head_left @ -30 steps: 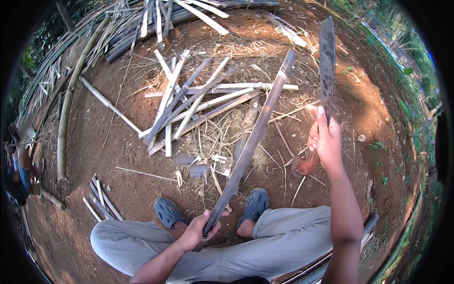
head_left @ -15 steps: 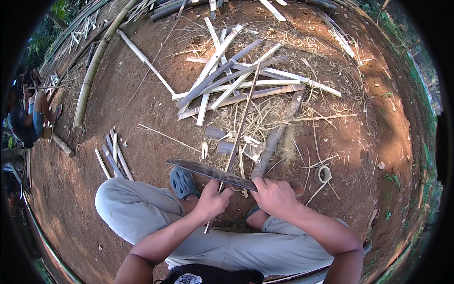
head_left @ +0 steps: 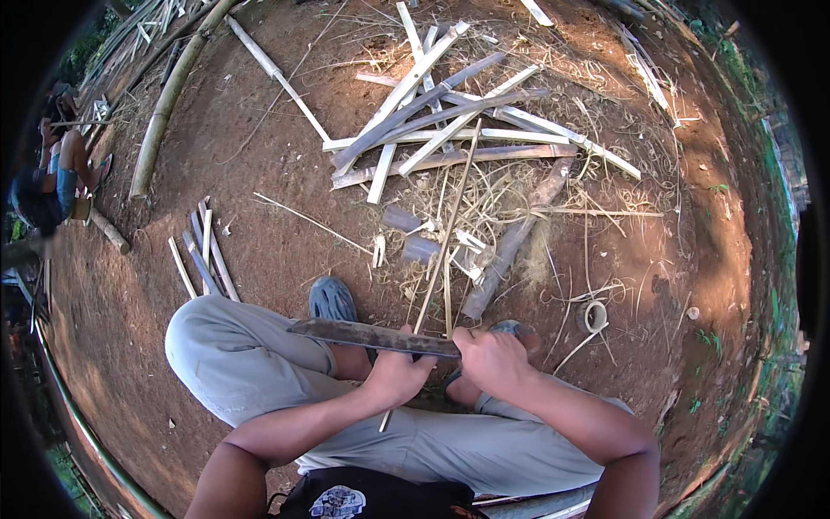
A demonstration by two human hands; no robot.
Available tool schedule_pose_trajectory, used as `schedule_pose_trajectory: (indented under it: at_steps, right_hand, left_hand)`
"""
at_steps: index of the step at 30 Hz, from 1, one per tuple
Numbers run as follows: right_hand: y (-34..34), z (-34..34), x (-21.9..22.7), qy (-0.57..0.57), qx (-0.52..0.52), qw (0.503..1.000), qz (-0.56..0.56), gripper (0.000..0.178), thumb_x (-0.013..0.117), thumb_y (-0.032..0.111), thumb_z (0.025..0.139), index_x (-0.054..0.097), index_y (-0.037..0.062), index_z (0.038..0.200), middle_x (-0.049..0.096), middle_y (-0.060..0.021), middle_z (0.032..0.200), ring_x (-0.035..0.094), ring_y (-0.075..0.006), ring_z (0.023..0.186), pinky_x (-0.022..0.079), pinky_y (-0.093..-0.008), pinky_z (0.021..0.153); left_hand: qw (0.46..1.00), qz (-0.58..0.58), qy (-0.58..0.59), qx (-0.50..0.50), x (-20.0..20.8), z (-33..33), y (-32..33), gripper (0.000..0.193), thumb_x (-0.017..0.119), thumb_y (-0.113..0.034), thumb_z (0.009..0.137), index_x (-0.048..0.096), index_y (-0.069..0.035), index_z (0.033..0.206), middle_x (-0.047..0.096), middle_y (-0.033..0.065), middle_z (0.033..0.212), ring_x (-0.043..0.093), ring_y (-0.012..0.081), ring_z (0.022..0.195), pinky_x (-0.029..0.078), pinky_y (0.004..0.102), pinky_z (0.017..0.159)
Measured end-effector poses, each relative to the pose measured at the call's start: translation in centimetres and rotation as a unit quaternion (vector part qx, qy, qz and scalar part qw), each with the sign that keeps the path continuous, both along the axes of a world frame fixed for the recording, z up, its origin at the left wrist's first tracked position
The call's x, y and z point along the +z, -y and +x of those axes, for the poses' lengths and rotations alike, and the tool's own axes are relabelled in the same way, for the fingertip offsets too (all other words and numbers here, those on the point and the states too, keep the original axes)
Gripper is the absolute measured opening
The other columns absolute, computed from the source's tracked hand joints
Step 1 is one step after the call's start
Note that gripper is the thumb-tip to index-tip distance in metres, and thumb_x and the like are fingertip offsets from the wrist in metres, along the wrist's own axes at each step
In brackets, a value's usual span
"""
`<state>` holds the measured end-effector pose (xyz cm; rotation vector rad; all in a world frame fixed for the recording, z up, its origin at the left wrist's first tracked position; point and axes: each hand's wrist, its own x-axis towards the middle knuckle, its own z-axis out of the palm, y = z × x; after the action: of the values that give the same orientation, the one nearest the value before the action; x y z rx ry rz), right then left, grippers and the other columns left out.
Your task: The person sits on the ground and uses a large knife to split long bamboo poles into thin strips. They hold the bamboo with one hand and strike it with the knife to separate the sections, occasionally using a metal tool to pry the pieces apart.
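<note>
My right hand (head_left: 494, 359) is closed round the handle end of a long dark machete (head_left: 372, 336), whose blade points left over my legs. Under the blade, my left hand (head_left: 399, 378) grips a thin bamboo strip (head_left: 445, 246). The strip runs from between my knees up and away to the pile of split bamboo. The blade crosses it close to my left fingers. The machete's handle is mostly hidden by my right hand.
Ahead lies a pile of split bamboo slats (head_left: 424, 95) among curled shavings (head_left: 501, 195). A dark round pole (head_left: 519, 246) and a short bamboo ring (head_left: 593, 317) rest at right. Several slats (head_left: 207, 251) lie beside my left knee. Another person (head_left: 56, 182) sits far left near a long pole (head_left: 164, 112).
The machete has come down the strip, nearer to my body, with my right hand. My left hand still holds the strip. The view has shifted slightly.
</note>
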<state>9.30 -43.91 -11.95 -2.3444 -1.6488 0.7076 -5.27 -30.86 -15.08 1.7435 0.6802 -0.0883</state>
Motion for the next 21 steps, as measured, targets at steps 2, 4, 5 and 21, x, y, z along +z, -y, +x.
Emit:
schedule_pose_trajectory:
  at_steps: [2, 4, 5, 21]
  right_hand:
    - [0.2, 0.8, -0.7, 0.023, -0.004, 1.0, 0.016, 0.007, 0.058, 0.01, 0.079, 0.056, 0.0029, 0.08, 0.065, -0.0165, 0.068, 0.068, -0.0347, 0.06, 0.055, -0.0455, 0.054]
    - [0.1, 1.6, -1.0, 0.041, -0.011, 0.999, 0.029, 0.005, 0.057, 0.009, 0.079, 0.057, 0.004, 0.077, 0.066, -0.016, 0.069, 0.068, -0.0342, 0.06, 0.055, -0.0454, 0.054]
    - [0.1, 2.0, -1.2, 0.058, -0.012, 0.997, 0.044, 0.006, 0.055, 0.008, 0.079, 0.058, 0.0044, 0.075, 0.066, -0.0159, 0.069, 0.069, -0.0337, 0.061, 0.056, -0.0453, 0.054]
    - [1.0, 3.5, 0.1, 0.052, -0.04, 0.998, 0.001, 0.013, 0.059, 0.004, 0.073, 0.065, 0.0011, 0.084, 0.067, -0.0199, 0.069, 0.069, -0.0329, 0.058, 0.058, -0.0454, 0.056]
  left_hand:
    - [0.999, 0.006, 0.027, -0.029, 0.4, -0.1, 0.0, 0.022, 0.064, -0.012, 0.087, 0.052, 0.005, 0.094, 0.06, 0.023, 0.076, 0.063, 0.0369, 0.076, 0.048, 0.0453, 0.069]
    - [0.996, 0.052, 0.056, -0.052, 1.1, 0.4, -0.3, 0.022, 0.063, -0.013, 0.089, 0.05, 0.004, 0.094, 0.059, 0.0219, 0.07, 0.063, 0.0353, 0.069, 0.048, 0.0443, 0.064]
    - [0.993, 0.075, 0.071, -0.064, 1.6, 0.5, -0.3, 0.022, 0.063, -0.013, 0.09, 0.05, 0.004, 0.093, 0.059, 0.0213, 0.067, 0.063, 0.0345, 0.066, 0.048, 0.0438, 0.062]
    - [0.998, -0.018, -0.023, -0.053, 3.9, 0.5, -0.8, 0.02, 0.063, -0.016, 0.094, 0.048, -0.003, 0.089, 0.052, 0.0089, 0.058, 0.051, 0.0162, 0.049, 0.041, 0.0342, 0.048]
